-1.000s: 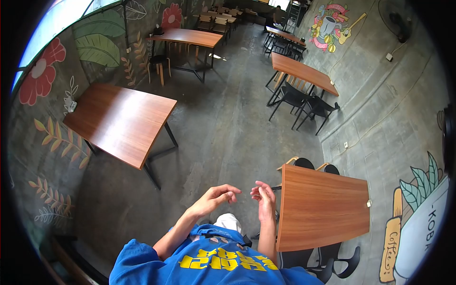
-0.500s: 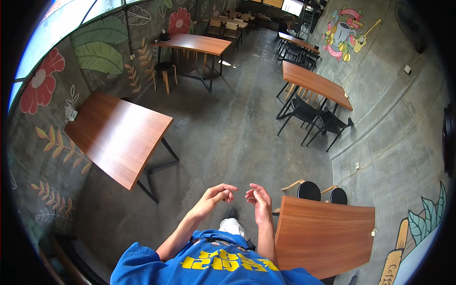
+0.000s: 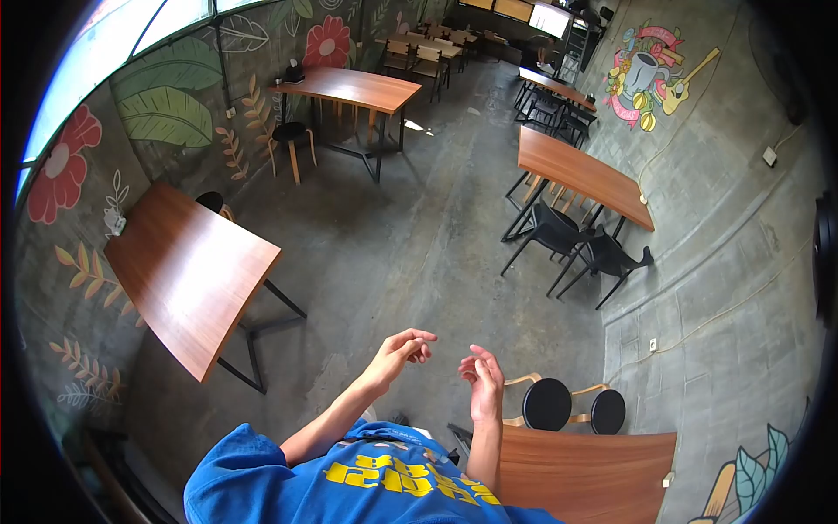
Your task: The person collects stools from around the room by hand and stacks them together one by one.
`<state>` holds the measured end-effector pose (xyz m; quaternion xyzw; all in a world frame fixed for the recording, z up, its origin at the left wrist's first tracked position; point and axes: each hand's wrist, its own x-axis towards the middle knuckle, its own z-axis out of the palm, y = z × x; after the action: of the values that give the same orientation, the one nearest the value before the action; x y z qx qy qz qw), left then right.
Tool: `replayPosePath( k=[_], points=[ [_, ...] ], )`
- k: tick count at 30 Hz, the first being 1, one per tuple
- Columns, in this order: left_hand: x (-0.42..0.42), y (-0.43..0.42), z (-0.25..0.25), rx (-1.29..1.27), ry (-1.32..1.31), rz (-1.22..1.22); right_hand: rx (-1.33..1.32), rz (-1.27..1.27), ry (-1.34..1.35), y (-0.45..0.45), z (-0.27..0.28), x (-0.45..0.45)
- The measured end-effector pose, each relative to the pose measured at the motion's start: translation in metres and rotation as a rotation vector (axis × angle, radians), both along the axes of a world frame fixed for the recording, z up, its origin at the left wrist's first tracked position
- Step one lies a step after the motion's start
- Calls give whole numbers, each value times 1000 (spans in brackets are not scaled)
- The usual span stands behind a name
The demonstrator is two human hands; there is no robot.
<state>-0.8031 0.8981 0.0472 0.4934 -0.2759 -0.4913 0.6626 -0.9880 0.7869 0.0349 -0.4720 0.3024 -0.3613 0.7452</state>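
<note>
My left hand (image 3: 403,356) is held out in front of my waist, index finger stretched and the other fingers loosely curled, with nothing in it. A short gap to the right, my right hand (image 3: 483,377) is raised with its fingers apart and slightly bent; it is empty too. Neither hand touches anything. Nearest to the right hand are a black-topped stool (image 3: 547,403) and a brown wooden table (image 3: 594,467), both lower down to the right. Below my hands is the blue shirt (image 3: 375,480) with yellow lettering that I wear.
On the left stands a long wooden table (image 3: 196,271) with black legs. Farther ahead are another table (image 3: 353,88), with a stool (image 3: 291,131), and a table (image 3: 580,175) with black chairs (image 3: 559,229) by the right wall. A grey floor aisle (image 3: 419,236) runs between them.
My view has moved forward along the aisle: the near right table and stools sit lower, and the left table has shifted down and left. My hands remain raised, slightly farther apart.
</note>
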Motion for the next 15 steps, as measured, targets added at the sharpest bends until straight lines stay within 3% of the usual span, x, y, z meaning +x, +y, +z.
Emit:
replayPosePath(
  k=[8, 15],
  points=[
    [50, -43, -19, 24, 36, 64, 52, 123, 36, -70, -8, 65],
    [147, -88, -49, 81, 69, 154, 0, 271, 114, -124, -12, 164]
  ],
)
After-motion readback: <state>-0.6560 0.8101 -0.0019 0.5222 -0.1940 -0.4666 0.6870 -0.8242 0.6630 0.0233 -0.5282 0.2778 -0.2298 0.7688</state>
